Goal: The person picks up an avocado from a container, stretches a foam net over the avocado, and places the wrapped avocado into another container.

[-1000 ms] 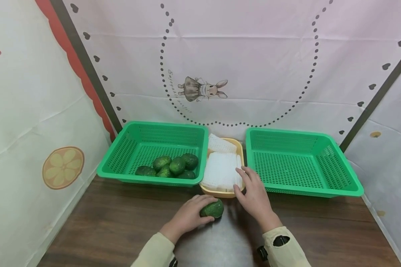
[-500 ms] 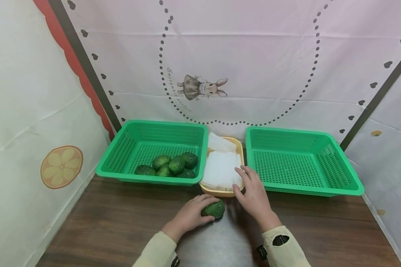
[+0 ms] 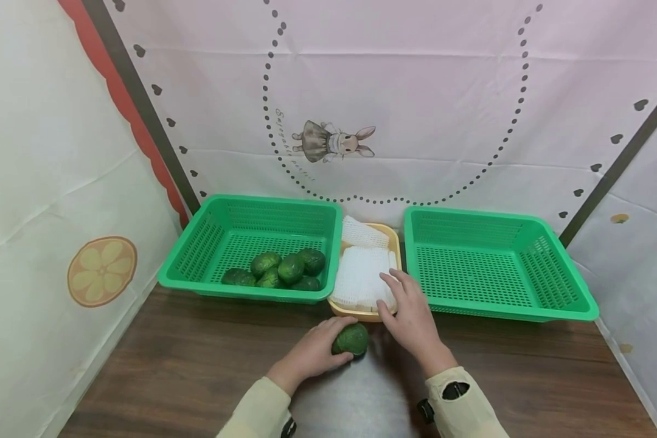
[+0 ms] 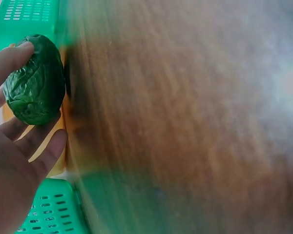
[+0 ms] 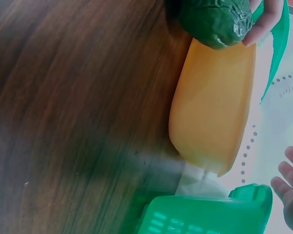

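My left hand (image 3: pixel 313 351) holds a dark green avocado (image 3: pixel 350 339) between thumb and fingers, low over the table in front of the yellow basket (image 3: pixel 368 316). In the left wrist view the avocado (image 4: pixel 36 80) has a shiny, crinkled surface like clear film, with the thumb on one side and fingers on the other. White foam net sleeves (image 3: pixel 361 277) lie stacked in the yellow basket. My right hand (image 3: pixel 413 316) hovers at that basket's front right rim, fingers spread and holding nothing. Its fingers (image 5: pixel 288 173) show at the edge of the right wrist view.
A green basket (image 3: pixel 249 293) with several avocados (image 3: pixel 291 268) in its front part stands left of the yellow basket. Another green basket (image 3: pixel 498 220), with nothing in it, stands on the right. Behind them hangs a printed cloth (image 3: pixel 443 109). Brown wooden table (image 3: pixel 197 359) lies in front.
The avocado has turned in my left hand, from lying on its side to a more upright tilt. My right hand has shifted slightly left over the yellow basket.
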A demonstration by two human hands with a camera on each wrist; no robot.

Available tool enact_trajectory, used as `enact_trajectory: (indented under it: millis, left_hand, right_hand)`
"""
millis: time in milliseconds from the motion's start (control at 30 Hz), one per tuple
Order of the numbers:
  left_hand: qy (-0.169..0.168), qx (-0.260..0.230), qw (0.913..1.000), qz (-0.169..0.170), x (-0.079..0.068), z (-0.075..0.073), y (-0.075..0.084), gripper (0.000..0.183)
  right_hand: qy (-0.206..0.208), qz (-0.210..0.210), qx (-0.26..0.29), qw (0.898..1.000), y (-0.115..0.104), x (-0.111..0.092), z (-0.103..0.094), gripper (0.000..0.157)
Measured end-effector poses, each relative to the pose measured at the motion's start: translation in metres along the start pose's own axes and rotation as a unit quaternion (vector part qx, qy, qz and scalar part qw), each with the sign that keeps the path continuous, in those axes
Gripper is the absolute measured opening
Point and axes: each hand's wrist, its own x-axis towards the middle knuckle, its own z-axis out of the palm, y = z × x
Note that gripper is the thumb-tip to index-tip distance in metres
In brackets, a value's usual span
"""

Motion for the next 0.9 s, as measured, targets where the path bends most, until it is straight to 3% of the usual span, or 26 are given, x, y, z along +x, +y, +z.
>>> enact_trajectory:
  millis: [500,900]
  left_hand:
    - [-0.010,-0.003,0.9999,0.010,-0.001,0.000,0.000,0.065]
    - [0.002,-0.006,0.9995,0.030,-0.005,-0.004,0.000,0.065]
  right_hand:
    - [-0.016,-0.006,-0.008,1.000,-0.007,0.007,0.005,0.045]
    - [-0.036,-0.020,-0.025,0.999,-0.013,0.013,0.017,0.047]
